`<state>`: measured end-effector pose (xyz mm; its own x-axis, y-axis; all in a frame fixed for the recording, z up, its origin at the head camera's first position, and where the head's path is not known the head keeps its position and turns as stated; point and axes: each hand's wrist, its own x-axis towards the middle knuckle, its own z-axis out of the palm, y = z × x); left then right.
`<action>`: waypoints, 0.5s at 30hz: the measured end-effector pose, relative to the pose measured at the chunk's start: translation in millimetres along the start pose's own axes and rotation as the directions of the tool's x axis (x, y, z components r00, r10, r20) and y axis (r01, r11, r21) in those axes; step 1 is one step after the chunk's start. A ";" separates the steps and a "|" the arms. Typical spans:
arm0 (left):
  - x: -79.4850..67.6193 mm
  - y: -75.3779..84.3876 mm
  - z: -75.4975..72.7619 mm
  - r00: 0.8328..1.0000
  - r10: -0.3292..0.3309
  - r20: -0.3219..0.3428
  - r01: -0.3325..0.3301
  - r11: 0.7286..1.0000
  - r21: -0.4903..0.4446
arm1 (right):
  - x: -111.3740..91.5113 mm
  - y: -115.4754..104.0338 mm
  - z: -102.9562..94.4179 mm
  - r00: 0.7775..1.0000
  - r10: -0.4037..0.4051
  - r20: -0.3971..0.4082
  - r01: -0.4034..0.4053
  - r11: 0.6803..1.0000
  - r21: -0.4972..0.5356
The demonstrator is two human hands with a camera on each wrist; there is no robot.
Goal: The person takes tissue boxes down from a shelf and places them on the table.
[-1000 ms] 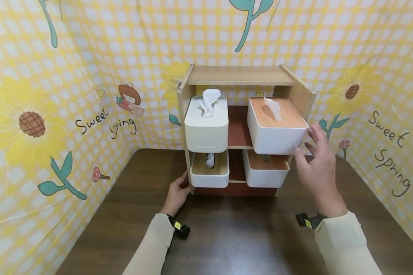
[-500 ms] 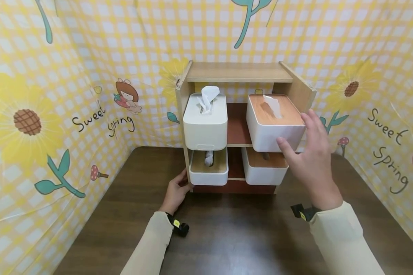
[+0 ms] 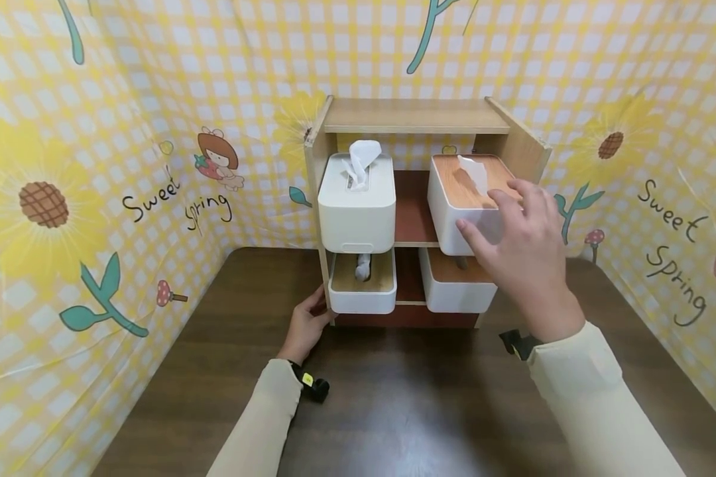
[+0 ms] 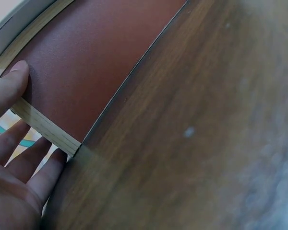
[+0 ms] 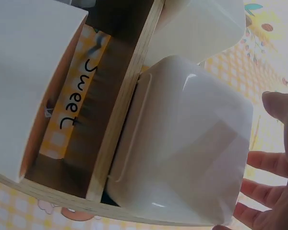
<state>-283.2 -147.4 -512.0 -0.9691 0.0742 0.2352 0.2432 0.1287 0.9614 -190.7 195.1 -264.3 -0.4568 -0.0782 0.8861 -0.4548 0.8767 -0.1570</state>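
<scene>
My left hand [image 3: 304,328] grips the lower left side panel of a small wooden shelf [image 3: 414,116]. In the left wrist view, the thumb [image 4: 17,81] lies on the front of the panel edge [image 4: 48,127] and the other fingers are behind it. My right hand [image 3: 528,258] is spread at the upper right tissue box [image 3: 453,225], a white box with a wood-look lid. Its fingertips overlap the top front edge in the head view. The right wrist view shows the fingers [image 5: 264,191] beside that box's face [image 5: 192,148], the thumb apart from it.
A cream tissue box [image 3: 358,222] with a tissue sticking up stands at the upper left. Below are two white boxes, one at left [image 3: 362,301] and one at right [image 3: 459,296]. All stick out past the shelf front. The brown table [image 3: 406,397] meets a checked cloth backdrop [image 3: 262,165].
My right hand has moved left, from beside the upper right tissue box to its front top edge. The left hand keeps its hold on the shelf panel. The head view has tilted slightly.
</scene>
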 end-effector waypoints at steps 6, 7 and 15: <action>2.0 7.3 -2.0 0.998 -0.039 0.042 0.039 0.999 -0.006 | 5.9 -5.6 6.6 0.998 -0.055 -0.042 0.052 0.995 -0.085; 0.3 12.3 -1.8 0.998 -0.042 0.046 0.043 0.999 -0.004 | 6.8 -6.5 8.0 0.997 -0.063 -0.040 0.058 0.993 -0.099; -1.4 9.5 -1.1 0.999 -0.025 0.027 0.025 1.000 -0.008 | 10.9 -13.9 16.7 0.994 -0.106 -0.017 0.101 0.979 -0.176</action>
<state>-279.5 -147.4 -503.0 -0.9735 0.0972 0.2070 0.2181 0.1226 0.9682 -202.1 174.1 -259.7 -0.3929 -0.1626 0.9051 -0.3568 0.9341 0.0129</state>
